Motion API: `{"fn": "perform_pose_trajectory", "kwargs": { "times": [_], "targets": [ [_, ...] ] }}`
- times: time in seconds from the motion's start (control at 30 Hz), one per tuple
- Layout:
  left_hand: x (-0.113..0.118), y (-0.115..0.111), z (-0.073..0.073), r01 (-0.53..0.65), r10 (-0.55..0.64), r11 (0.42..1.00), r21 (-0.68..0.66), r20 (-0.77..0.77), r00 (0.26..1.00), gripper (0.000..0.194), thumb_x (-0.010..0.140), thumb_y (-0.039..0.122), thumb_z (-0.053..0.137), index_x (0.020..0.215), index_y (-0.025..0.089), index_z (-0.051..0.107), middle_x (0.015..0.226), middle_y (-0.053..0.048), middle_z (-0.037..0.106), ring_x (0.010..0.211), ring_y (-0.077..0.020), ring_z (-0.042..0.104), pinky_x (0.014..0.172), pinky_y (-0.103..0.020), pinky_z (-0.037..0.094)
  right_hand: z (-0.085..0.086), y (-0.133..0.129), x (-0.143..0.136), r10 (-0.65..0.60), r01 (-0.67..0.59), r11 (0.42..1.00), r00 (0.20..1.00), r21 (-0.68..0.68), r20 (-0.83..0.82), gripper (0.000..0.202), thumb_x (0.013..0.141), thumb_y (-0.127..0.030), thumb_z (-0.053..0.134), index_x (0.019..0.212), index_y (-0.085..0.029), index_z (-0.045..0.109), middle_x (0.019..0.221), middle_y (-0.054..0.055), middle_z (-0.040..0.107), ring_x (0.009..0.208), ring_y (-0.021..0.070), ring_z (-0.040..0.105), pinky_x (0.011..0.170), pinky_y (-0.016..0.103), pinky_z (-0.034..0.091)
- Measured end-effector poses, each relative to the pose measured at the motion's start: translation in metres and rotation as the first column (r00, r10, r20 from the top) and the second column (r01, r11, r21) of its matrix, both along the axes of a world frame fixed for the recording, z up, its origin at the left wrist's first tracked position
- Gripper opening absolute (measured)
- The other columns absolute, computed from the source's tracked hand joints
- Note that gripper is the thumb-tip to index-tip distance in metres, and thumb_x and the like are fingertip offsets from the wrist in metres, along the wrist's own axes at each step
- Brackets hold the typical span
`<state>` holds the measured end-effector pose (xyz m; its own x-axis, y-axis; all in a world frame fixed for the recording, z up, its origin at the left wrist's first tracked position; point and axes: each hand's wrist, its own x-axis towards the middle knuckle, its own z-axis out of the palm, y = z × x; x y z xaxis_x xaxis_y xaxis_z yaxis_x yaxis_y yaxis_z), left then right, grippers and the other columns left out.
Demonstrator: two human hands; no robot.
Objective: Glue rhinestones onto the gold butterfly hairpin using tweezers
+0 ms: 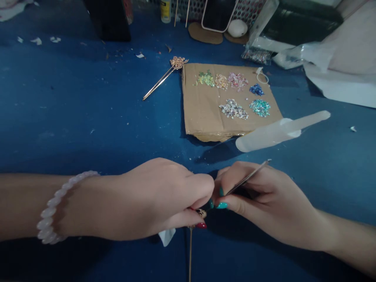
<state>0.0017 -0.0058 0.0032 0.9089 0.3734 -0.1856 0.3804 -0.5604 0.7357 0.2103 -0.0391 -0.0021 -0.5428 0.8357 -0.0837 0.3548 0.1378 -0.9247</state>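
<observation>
My left hand [164,199], wearing a bracelet of pale beads, is closed around the ornate gold head of a hairpin [201,212]. Its thin stem runs down toward the bottom edge of the view; my fingers cover much of the head. My right hand [264,203] pinches a slender metal tool [248,178], its lower end close to the hairpin's head. The tool's tip is hidden, so its exact kind cannot be made out. Both hands meet fingertip to fingertip. A bit of white tissue [167,236] shows beneath my left hand.
Beyond my hands lies a cardboard piece [202,113] bearing several piles of coloured chips. A white nozzle bottle [264,135] lies by its near right corner. Another gold hairpin [161,82] touches its left side. A phone [219,13] and plastic bags [308,55] sit at the back.
</observation>
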Motion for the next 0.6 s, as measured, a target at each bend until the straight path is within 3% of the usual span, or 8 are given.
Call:
{"fn": "perform_pose_trajectory", "kwargs": {
  "times": [0.2, 0.6],
  "targets": [
    [-0.0002, -0.0006, -0.0011, -0.001, 0.002, 1.0, 0.029, -0.023, 1.0, 0.037, 0.082, 0.021, 0.065, 0.069, 0.021, 0.03, 0.057, 0.007, 0.045, 0.048, -0.0098, 0.042, 0.044, -0.022, 0.024, 0.001, -0.0015, -0.0008, 0.052, -0.052, 0.999, 0.997, -0.001, -0.048, 0.015, 0.084, -0.025, 0.061, 0.071, -0.019, 0.056, 0.072, -0.001, 0.064, 0.061, 0.0098, 0.062, 0.056, 0.02, 0.051],
    [-0.0005, -0.0002, 0.0006, 0.008, -0.006, 0.999, 0.048, -0.045, 0.999, 0.035, 0.083, 0.023, 0.063, 0.07, 0.021, 0.031, 0.056, 0.007, 0.044, 0.047, -0.0099, 0.042, 0.042, -0.022, 0.024, 0.0023, -0.0013, 0.0007, -0.022, 0.02, 0.997, 1.0, 0.074, 0.02, 0.009, 0.08, -0.018, 0.064, 0.074, -0.021, 0.057, 0.071, -0.002, 0.062, 0.064, 0.0106, 0.063, 0.055, 0.019, 0.05]
  ]
}}
